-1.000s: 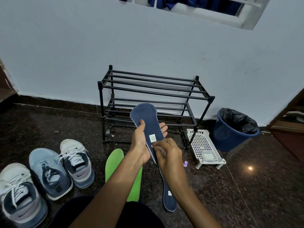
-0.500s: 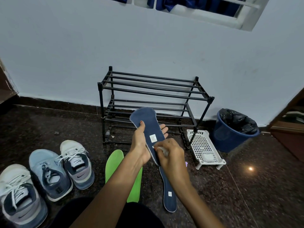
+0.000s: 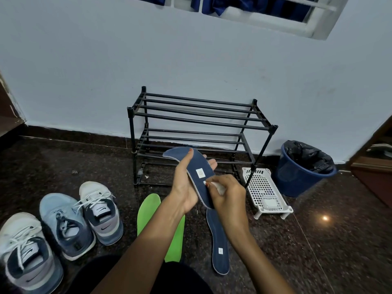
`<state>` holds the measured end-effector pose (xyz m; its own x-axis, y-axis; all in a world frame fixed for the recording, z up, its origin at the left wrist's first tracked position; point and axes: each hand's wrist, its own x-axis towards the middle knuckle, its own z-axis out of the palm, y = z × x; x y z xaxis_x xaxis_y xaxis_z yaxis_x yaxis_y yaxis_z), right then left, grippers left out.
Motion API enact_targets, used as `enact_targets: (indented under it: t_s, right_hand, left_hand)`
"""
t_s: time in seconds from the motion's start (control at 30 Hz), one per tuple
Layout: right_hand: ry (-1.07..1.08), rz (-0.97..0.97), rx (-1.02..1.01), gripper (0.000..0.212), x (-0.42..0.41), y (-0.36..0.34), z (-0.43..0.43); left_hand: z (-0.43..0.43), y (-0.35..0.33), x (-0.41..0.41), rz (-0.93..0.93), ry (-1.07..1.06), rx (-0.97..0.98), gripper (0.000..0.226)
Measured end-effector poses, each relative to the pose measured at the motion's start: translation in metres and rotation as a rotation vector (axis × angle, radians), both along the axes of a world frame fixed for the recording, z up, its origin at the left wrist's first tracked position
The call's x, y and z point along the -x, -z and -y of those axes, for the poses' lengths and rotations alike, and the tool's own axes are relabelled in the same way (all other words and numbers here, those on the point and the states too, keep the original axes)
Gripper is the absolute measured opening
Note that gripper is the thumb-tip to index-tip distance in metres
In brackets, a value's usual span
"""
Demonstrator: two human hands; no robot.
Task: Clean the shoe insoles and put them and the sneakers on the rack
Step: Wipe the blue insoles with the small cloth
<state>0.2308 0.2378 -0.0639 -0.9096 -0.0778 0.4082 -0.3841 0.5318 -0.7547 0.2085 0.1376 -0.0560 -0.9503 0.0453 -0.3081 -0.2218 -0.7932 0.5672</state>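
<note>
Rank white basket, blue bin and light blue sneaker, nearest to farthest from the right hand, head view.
1. White basket, just right of the right hand.
2. Blue bin, farther right, by the wall.
3. Light blue sneaker, far left.
</note>
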Motion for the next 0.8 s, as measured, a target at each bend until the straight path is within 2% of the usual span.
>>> enact_targets:
  t_s: [0.13, 0.37, 0.57, 0.67, 0.8]
  right_hand:
    - [0.046, 0.032, 0.098, 0.013, 0.0054, -0.0036, 0.0021]
    - [-0.082, 0.102, 0.129, 0.017, 0.0021, -0.0045, 0.0025]
    - [0.003, -0.053, 0.075, 0.022, 0.0017, -0.0087, -0.0018]
    - [0.045, -0.153, -0.011, 0.017, 0.0062, -0.0066, 0.0000]
    - [-0.062, -0.087, -0.052, 0.019, 0.0000, 0.0002, 0.0058]
  left_hand:
    - [-0.0102, -0.0016, -0.0044, -0.016, 0.083, 0.041, 0.035]
    - [-0.0054, 0.0039, -0.0003, -0.036, 0.002, 0.037, 0.051]
    - [-0.0053, 0.0043, -0.0009, -0.062, 0.038, 0.042, 0.052]
    - [-0.0054, 0.0051, -0.0022, -0.085, 0.082, 0.058, 0.057]
    - [-0.0037, 0.0056, -0.0021, -0.109, 0.047, 0.046, 0.060]
